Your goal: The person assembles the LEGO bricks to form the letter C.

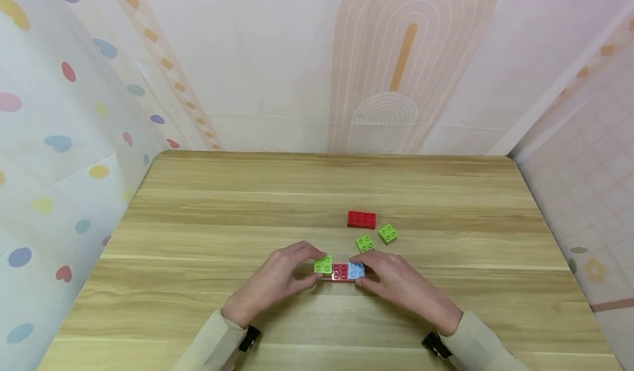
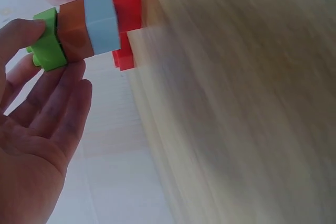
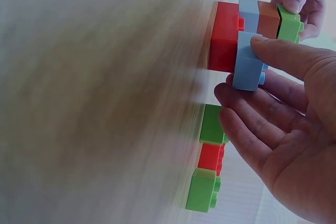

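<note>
My left hand (image 1: pixel 277 277) pinches a green brick (image 1: pixel 323 264) between thumb and fingers. In the left wrist view that brick tops a small tower, over an orange brick (image 2: pixel 74 30) and a light blue brick (image 2: pixel 102 22), on the left end of a red base brick (image 1: pixel 340 272). A thin dark gap shows between green and orange. With thumb and fingertips, my right hand (image 1: pixel 403 283) holds another light blue brick (image 1: pixel 356 271) at the base's right end. That one juts a little past the red brick in the right wrist view; whether it is pressed fully down I cannot tell.
Beyond the hands, a long red brick (image 1: pixel 361 219) and two green bricks, one nearer (image 1: pixel 364 243) and one to the right (image 1: pixel 388 234), lie on the wooden table (image 1: pixel 223 195). Patterned cloth walls (image 1: pixel 267 63) border the table behind and at both sides.
</note>
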A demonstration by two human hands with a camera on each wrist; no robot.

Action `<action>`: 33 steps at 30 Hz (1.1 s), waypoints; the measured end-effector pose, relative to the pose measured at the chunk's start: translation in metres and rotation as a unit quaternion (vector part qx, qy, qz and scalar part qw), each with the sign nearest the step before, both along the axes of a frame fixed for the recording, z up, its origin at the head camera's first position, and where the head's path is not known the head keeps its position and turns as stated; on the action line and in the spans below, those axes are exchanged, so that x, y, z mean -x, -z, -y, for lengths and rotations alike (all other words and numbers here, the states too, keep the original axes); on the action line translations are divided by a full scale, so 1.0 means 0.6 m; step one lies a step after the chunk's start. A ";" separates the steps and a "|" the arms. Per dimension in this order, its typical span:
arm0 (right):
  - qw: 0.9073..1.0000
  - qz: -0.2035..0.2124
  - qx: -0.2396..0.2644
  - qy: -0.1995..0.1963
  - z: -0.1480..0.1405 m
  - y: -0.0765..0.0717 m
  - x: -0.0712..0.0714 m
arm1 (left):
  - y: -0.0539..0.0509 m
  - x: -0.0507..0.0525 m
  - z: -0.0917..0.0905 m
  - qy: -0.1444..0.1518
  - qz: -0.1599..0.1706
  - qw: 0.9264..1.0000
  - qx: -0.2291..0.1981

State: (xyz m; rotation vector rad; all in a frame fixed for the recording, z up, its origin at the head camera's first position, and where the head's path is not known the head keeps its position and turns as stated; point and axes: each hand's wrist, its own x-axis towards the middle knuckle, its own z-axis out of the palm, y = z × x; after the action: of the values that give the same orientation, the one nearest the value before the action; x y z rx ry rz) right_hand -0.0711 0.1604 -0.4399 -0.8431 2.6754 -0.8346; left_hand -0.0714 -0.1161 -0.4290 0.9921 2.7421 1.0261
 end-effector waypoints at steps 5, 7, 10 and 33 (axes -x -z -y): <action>1.000 0.000 0.001 0.000 0.000 0.001 -0.001 | 0.001 0.001 0.002 0.009 -0.011 1.000 0.008; 1.000 -0.002 0.001 -0.001 0.001 0.001 -0.001 | 0.001 0.001 0.003 0.011 -0.011 1.000 0.009; 1.000 -0.003 0.000 -0.001 0.001 0.001 -0.001 | 0.001 0.001 0.004 0.013 -0.008 1.000 0.009; 1.000 0.004 -0.017 0.000 0.004 -0.008 -0.001 | 0.004 -0.006 0.002 0.002 0.001 1.000 0.006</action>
State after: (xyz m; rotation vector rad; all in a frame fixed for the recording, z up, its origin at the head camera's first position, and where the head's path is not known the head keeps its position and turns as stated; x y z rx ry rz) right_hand -0.0707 0.1578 -0.4350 -0.8299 2.6758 -0.7899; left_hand -0.0675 -0.1176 -0.4313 0.9923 2.7404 1.0089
